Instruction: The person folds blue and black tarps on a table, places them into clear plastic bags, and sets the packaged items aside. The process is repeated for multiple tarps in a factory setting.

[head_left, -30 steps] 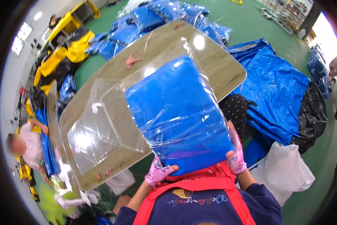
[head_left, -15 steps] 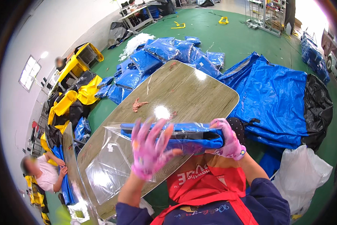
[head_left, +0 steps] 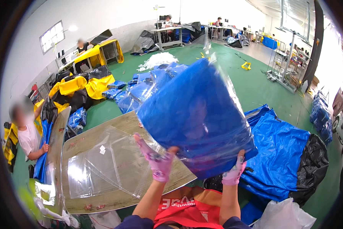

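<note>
A folded blue tarp in a clear plastic bag (head_left: pixel 196 118) is raised and tilted above the table in front of me. My right hand (head_left: pixel 235 170), in a pink patterned glove with bare fingertips, holds its lower right corner; part of that grip is hidden behind the bag. At the lower left edge is my left hand (head_left: pixel 156 160), gloved the same way, with its fingers spread and its thumb against or very near the plastic. An unfilled clear plastic bag (head_left: pixel 102 168) lies flat on the wood-grain table (head_left: pixel 80 147), left of my left hand.
Beyond the table lies a pile of bagged blue packages (head_left: pixel 141 86). A large blue and black tarp (head_left: pixel 278 149) spreads at the right, with a white plastic sack (head_left: pixel 287 217) nearer me. At the left, a person (head_left: pixel 28 131) handles blue and black material beside another table edge.
The bagged tarp has gone from lying low and edge-on across the table to being raised, its broad blue face showing. My left hand has dropped to its lower edge. The view has tilted up.
</note>
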A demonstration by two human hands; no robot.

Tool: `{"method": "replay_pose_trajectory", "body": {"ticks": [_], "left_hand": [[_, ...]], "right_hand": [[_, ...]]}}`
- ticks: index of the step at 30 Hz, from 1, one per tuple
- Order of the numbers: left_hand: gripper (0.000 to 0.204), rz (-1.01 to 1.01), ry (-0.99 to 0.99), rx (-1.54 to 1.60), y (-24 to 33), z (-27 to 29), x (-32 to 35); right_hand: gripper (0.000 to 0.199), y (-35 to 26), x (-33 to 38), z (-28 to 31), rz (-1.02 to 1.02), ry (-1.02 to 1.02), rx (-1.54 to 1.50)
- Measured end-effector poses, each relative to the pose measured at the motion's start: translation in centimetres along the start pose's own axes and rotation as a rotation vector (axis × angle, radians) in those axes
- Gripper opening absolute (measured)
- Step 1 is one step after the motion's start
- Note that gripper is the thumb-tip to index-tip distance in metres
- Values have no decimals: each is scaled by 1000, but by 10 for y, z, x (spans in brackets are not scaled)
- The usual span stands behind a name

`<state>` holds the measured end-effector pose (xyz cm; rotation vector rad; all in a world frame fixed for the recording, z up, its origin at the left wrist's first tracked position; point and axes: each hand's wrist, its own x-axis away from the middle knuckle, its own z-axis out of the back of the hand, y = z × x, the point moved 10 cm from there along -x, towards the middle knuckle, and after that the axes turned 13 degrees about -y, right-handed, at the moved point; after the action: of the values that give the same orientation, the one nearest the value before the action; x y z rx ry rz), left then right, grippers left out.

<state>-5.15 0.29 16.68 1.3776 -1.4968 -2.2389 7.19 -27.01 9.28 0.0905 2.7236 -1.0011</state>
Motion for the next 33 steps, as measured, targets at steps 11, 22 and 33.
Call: {"method": "replay_pose_trajectory", "body": {"ticks": [11,22,33], "left_hand": [[54,435,-710,465,-34,-89,37],[59,673,-556,312,-50,-65,-3],[65,-460,-676,-786,121,-7,-13]], "right_hand": [[60,63,-7,-24,-180,88,-276],[54,87,4,2,-167,273,-93],[43,-79,-54,-63,355,-442,842]]}}
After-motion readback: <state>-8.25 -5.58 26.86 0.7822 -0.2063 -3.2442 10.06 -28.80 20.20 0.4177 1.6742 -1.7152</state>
